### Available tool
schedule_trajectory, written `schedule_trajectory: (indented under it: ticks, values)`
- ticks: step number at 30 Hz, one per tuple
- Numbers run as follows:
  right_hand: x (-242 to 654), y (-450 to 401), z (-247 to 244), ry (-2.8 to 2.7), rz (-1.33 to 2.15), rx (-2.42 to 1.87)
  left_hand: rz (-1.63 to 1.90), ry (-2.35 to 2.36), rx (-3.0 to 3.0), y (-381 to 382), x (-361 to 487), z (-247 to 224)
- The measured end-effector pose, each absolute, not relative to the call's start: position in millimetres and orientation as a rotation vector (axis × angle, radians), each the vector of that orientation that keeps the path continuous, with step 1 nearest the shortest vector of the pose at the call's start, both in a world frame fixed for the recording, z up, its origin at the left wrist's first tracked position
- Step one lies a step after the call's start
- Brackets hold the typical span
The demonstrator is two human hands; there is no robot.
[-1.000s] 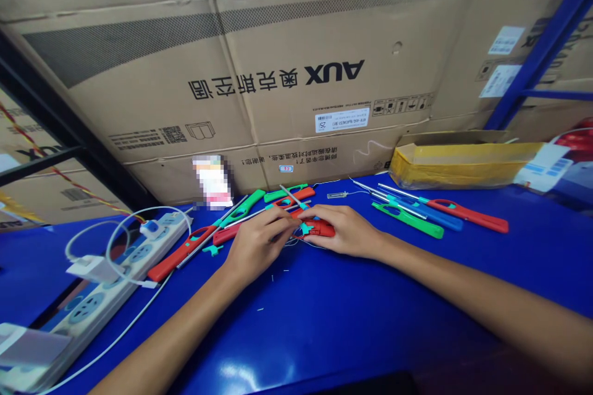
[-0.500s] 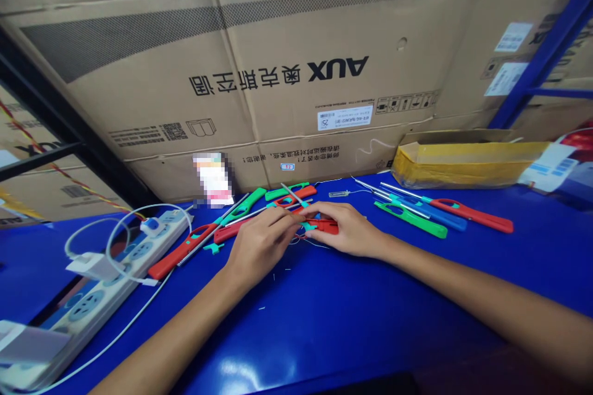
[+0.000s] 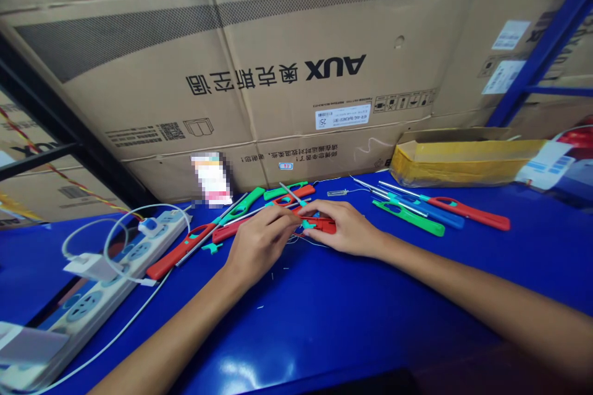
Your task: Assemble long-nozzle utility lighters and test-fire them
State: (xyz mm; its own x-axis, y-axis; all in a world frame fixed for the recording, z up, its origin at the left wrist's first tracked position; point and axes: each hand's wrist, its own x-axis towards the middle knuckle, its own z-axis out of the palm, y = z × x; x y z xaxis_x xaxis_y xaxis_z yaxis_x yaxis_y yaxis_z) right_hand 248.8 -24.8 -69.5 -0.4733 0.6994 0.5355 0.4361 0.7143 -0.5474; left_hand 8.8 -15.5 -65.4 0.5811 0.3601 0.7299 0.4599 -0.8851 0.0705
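My right hand (image 3: 352,229) is closed on a red lighter body (image 3: 328,227), which has a teal trigger piece (image 3: 307,224) at its near end. Close against it, the fingers of my left hand (image 3: 260,236) are pinched together at that end. Whatever lies between them is hidden or too small to name. Thin wires (image 3: 293,239) curl on the table just below the fingertips. Behind the hands lie long-nosed lighters with red and green handles, among them a green one (image 3: 252,197). A loose teal trigger (image 3: 212,248) rests left of my left hand.
On the right lie a green lighter (image 3: 419,222), a blue lighter (image 3: 449,216) and a red lighter (image 3: 477,212). A power strip (image 3: 104,293) with chargers and white cables runs along the left. Behind stand a phone (image 3: 213,179), a yellow-taped box (image 3: 458,163) and a large carton (image 3: 278,31).
The view has shifted slightly. Both hands stay at the same spot on the red lighter body, with only slight finger movement.
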Motion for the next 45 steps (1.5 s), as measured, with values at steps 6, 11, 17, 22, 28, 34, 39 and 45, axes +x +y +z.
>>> schedule_trajectory:
  ticks: [6,11,17,22,28,34,39,45]
  values:
    - [249.9,-24.6,-69.9,-2.154,0.420,-0.883,-1.207,-0.739,-2.707,-17.1,9.7,-65.5]
    - [250.7,-23.2,-73.3,-2.156,0.396,-0.889,-1.209,-0.663,-2.682,-14.9,8.6,-64.2]
    - [251.3,-22.7,-75.4,-2.152,0.344,-0.863,-1.341,-0.711,-2.638,-15.9,9.3,-63.6]
    - [251.4,-27.2,-70.7,-2.180,0.341,-0.879,-1.360,-0.703,-2.623,-18.3,9.5,-64.6]
    - [250.6,-29.3,-69.5,-2.186,0.354,-0.891,-1.348,-0.698,-2.620,-18.8,9.2,-64.4]
    - [249.2,-28.8,-69.6,-2.141,0.413,-0.900,-1.368,-0.714,-2.644,-19.4,11.7,-64.8]
    - [248.0,-28.0,-68.1,-2.036,0.569,-0.912,-1.401,-0.781,-2.563,-16.7,9.8,-62.1]
    - [246.8,-24.9,-70.2,-1.939,0.739,-0.893,-1.376,-0.800,-2.595,-11.2,3.0,-57.3]
